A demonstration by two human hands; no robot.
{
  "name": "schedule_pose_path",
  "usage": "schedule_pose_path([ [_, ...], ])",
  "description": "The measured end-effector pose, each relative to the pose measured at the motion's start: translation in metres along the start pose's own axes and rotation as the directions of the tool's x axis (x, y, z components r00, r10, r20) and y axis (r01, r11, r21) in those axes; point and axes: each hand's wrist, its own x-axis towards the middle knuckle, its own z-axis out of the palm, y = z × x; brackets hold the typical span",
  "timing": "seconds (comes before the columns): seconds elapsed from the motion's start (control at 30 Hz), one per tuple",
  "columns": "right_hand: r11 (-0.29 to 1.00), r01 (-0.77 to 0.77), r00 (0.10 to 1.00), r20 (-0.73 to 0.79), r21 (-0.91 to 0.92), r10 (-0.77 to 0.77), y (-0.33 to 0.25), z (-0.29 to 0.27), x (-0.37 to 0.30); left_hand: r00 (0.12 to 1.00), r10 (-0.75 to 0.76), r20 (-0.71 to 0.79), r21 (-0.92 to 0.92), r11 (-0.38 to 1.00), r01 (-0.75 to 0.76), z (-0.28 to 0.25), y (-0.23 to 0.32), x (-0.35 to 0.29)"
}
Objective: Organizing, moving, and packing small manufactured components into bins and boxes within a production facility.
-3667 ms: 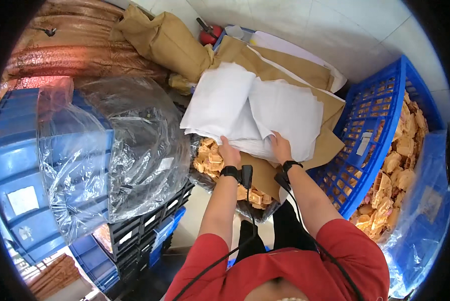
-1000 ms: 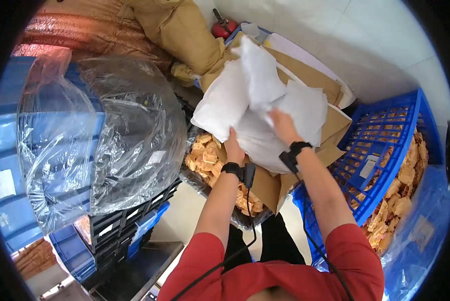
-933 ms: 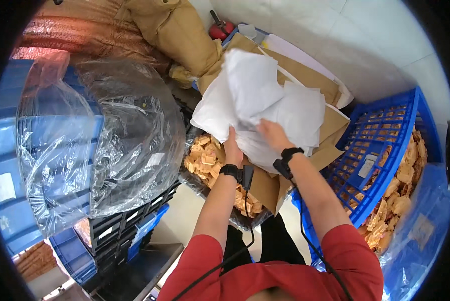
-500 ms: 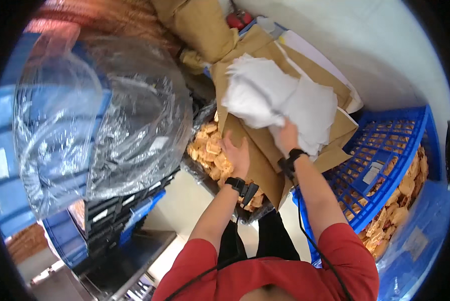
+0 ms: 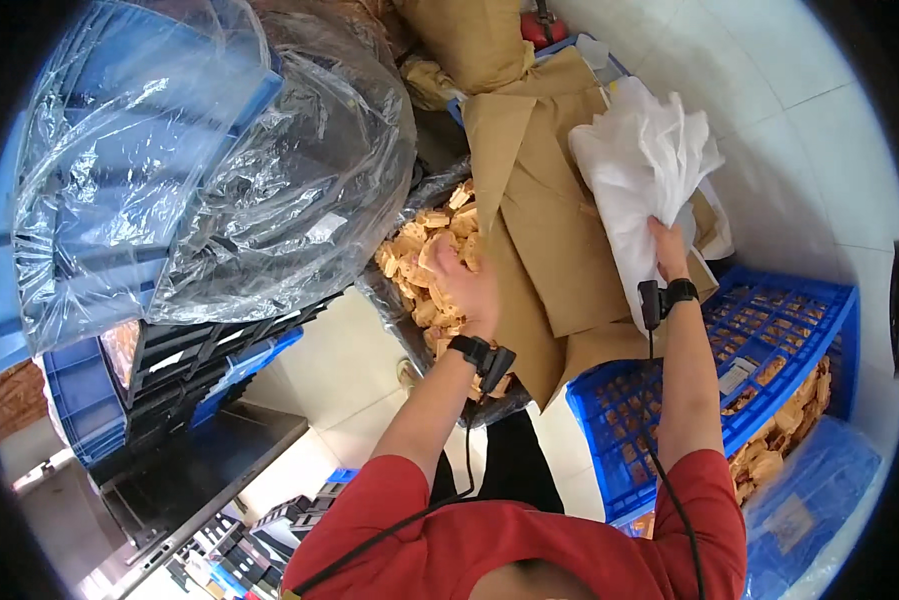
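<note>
My right hand [image 5: 671, 250] is closed on the lower corner of a bunch of thin white sheets [image 5: 634, 165], which fan out above it; paper or foam, I cannot tell. Under the sheets lies brown kraft paper [image 5: 549, 230], folded into large flaps. Over a heap of small orange-tan pieces [image 5: 414, 270] is my left hand [image 5: 467, 290], a little blurred, with its fingers apart and nothing visible in them. Its edge is close to the kraft paper. The pieces fill a container lined with dark plastic [image 5: 384, 305], partly covered by the paper.
Clear plastic film [image 5: 299, 190] drapes over stacked blue crates on the left. On the right, a blue slatted crate [image 5: 769, 310] stands over more tan pieces [image 5: 784, 430], near a blue plastic bag [image 5: 814, 510]. A brown bundle [image 5: 469, 40] lies at the back.
My right hand has lifted the white sheets off the kraft paper and moved them right, bunching them. My left hand stays over the tan pieces. The view has shifted.
</note>
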Motion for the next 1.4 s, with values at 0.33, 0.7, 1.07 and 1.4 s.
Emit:
schedule_pose_path([
  [0.33, 0.933, 0.227, 0.832, 0.554, -0.279, -0.037, 0.024, 0.082, -0.066, 0.553, 0.015, 0.833, -0.3, 0.852, 0.429, 0.084, 0.074, -0.022],
  [0.7, 0.872, 0.386, 0.922, 0.16, -0.302, -0.353, 0.014, 0.103, -0.042, 0.205, 0.012, 0.979, -0.202, 0.227, 0.953, 0.093, 0.021, 0.0],
  [1.07, 0.762, 0.31, 0.951, 0.186, -0.568, -0.249, -0.019, 0.089, -0.027, 0.343, -0.016, 0.939, -0.331, 0.227, 0.916, 0.082, 0.026, 0.002],
  [1.4, 0.856, 0.249, 0.954, 0.267, -0.454, -0.136, -0.029, 0.074, -0.028, 0.331, -0.111, 0.937, -0.316, 0.137, 0.939, 0.096, 0.046, -0.001],
])
